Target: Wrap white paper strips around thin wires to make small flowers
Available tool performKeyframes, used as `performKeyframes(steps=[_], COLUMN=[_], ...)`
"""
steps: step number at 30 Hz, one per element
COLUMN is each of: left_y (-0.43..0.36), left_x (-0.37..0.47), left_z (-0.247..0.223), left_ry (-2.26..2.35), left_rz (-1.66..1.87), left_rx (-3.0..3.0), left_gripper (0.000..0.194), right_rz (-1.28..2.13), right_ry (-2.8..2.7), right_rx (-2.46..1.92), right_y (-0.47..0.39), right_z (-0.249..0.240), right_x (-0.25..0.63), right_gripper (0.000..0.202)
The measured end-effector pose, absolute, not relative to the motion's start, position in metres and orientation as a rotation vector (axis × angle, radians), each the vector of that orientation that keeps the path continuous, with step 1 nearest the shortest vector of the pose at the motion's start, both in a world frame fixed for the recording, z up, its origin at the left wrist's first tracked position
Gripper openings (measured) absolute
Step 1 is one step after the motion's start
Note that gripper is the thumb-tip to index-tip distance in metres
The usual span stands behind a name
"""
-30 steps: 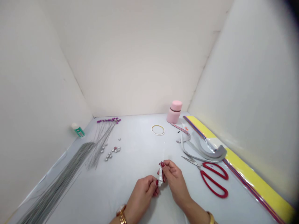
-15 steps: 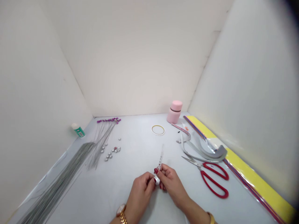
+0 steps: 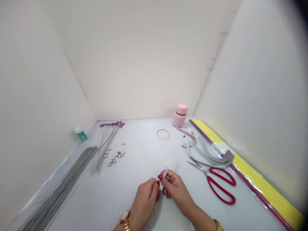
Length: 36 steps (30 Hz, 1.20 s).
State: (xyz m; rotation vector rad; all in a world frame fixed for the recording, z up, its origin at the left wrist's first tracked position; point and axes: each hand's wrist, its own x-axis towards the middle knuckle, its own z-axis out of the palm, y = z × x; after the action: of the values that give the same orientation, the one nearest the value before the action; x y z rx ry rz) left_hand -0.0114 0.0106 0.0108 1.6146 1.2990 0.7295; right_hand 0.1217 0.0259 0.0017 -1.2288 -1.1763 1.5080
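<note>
Between my two hands, low in the middle of the view, is a narrow white paper strip (image 3: 165,173) with small dark marks. My left hand (image 3: 146,194) pinches its lower, folded end between thumb and fingers. My right hand (image 3: 176,189) closes on the strip just above, thumb across it, while the free end sticks up past the fingertips. The fingers partly hide the folded part. To the left lie several small silver folded stars (image 3: 113,160), one with red on it. Red-handled scissors (image 3: 211,183) lie open to the right of my right hand.
Grey wires (image 3: 64,183) lie at left, near more wires tipped with purple stars (image 3: 112,124) and a green-white glue bottle (image 3: 81,134). Behind are a tape roll (image 3: 163,134) and pink jar (image 3: 180,115). Curled grey strips (image 3: 216,157) and yellow sheets (image 3: 260,181) lie right.
The strip's free end, which stretched away across the table, now stands shorter above my right fingers. Both hands stay in nearly the same place, fingers shifted slightly.
</note>
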Motion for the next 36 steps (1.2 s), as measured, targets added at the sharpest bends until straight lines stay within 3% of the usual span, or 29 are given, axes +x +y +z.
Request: performKeyframes(steps=[8, 21, 28, 36], left_y=[0.0132, 0.0061, 0.0095, 0.0122], left_x=[-0.0118, -0.0109, -0.0115, -0.0112], left_z=[0.0121, 0.0109, 0.011, 0.0124], left_ry=[1.3, 1.243, 1.256, 1.21], left_rz=[0.795, 0.726, 0.793, 0.892], left_rx=[1.588, 1.764, 1.664, 1.456], left_gripper=[0.023, 0.031, 0.032, 0.032], right_rz=[1.481, 1.296, 1.611, 1.606], right_ry=[-1.155, -1.082, -1.192, -1.108], right_rx=[-1.229, -1.302, -1.237, -1.254], right_y=[0.0265, 0.0288, 0.0253, 0.0274], right_z=[0.0028, -0.0032, 0.0033, 0.0009], right_x=[0.1216, 0.1246, 0.1219, 0.1213], right_gripper=[0.026, 0.032, 0.034, 0.035])
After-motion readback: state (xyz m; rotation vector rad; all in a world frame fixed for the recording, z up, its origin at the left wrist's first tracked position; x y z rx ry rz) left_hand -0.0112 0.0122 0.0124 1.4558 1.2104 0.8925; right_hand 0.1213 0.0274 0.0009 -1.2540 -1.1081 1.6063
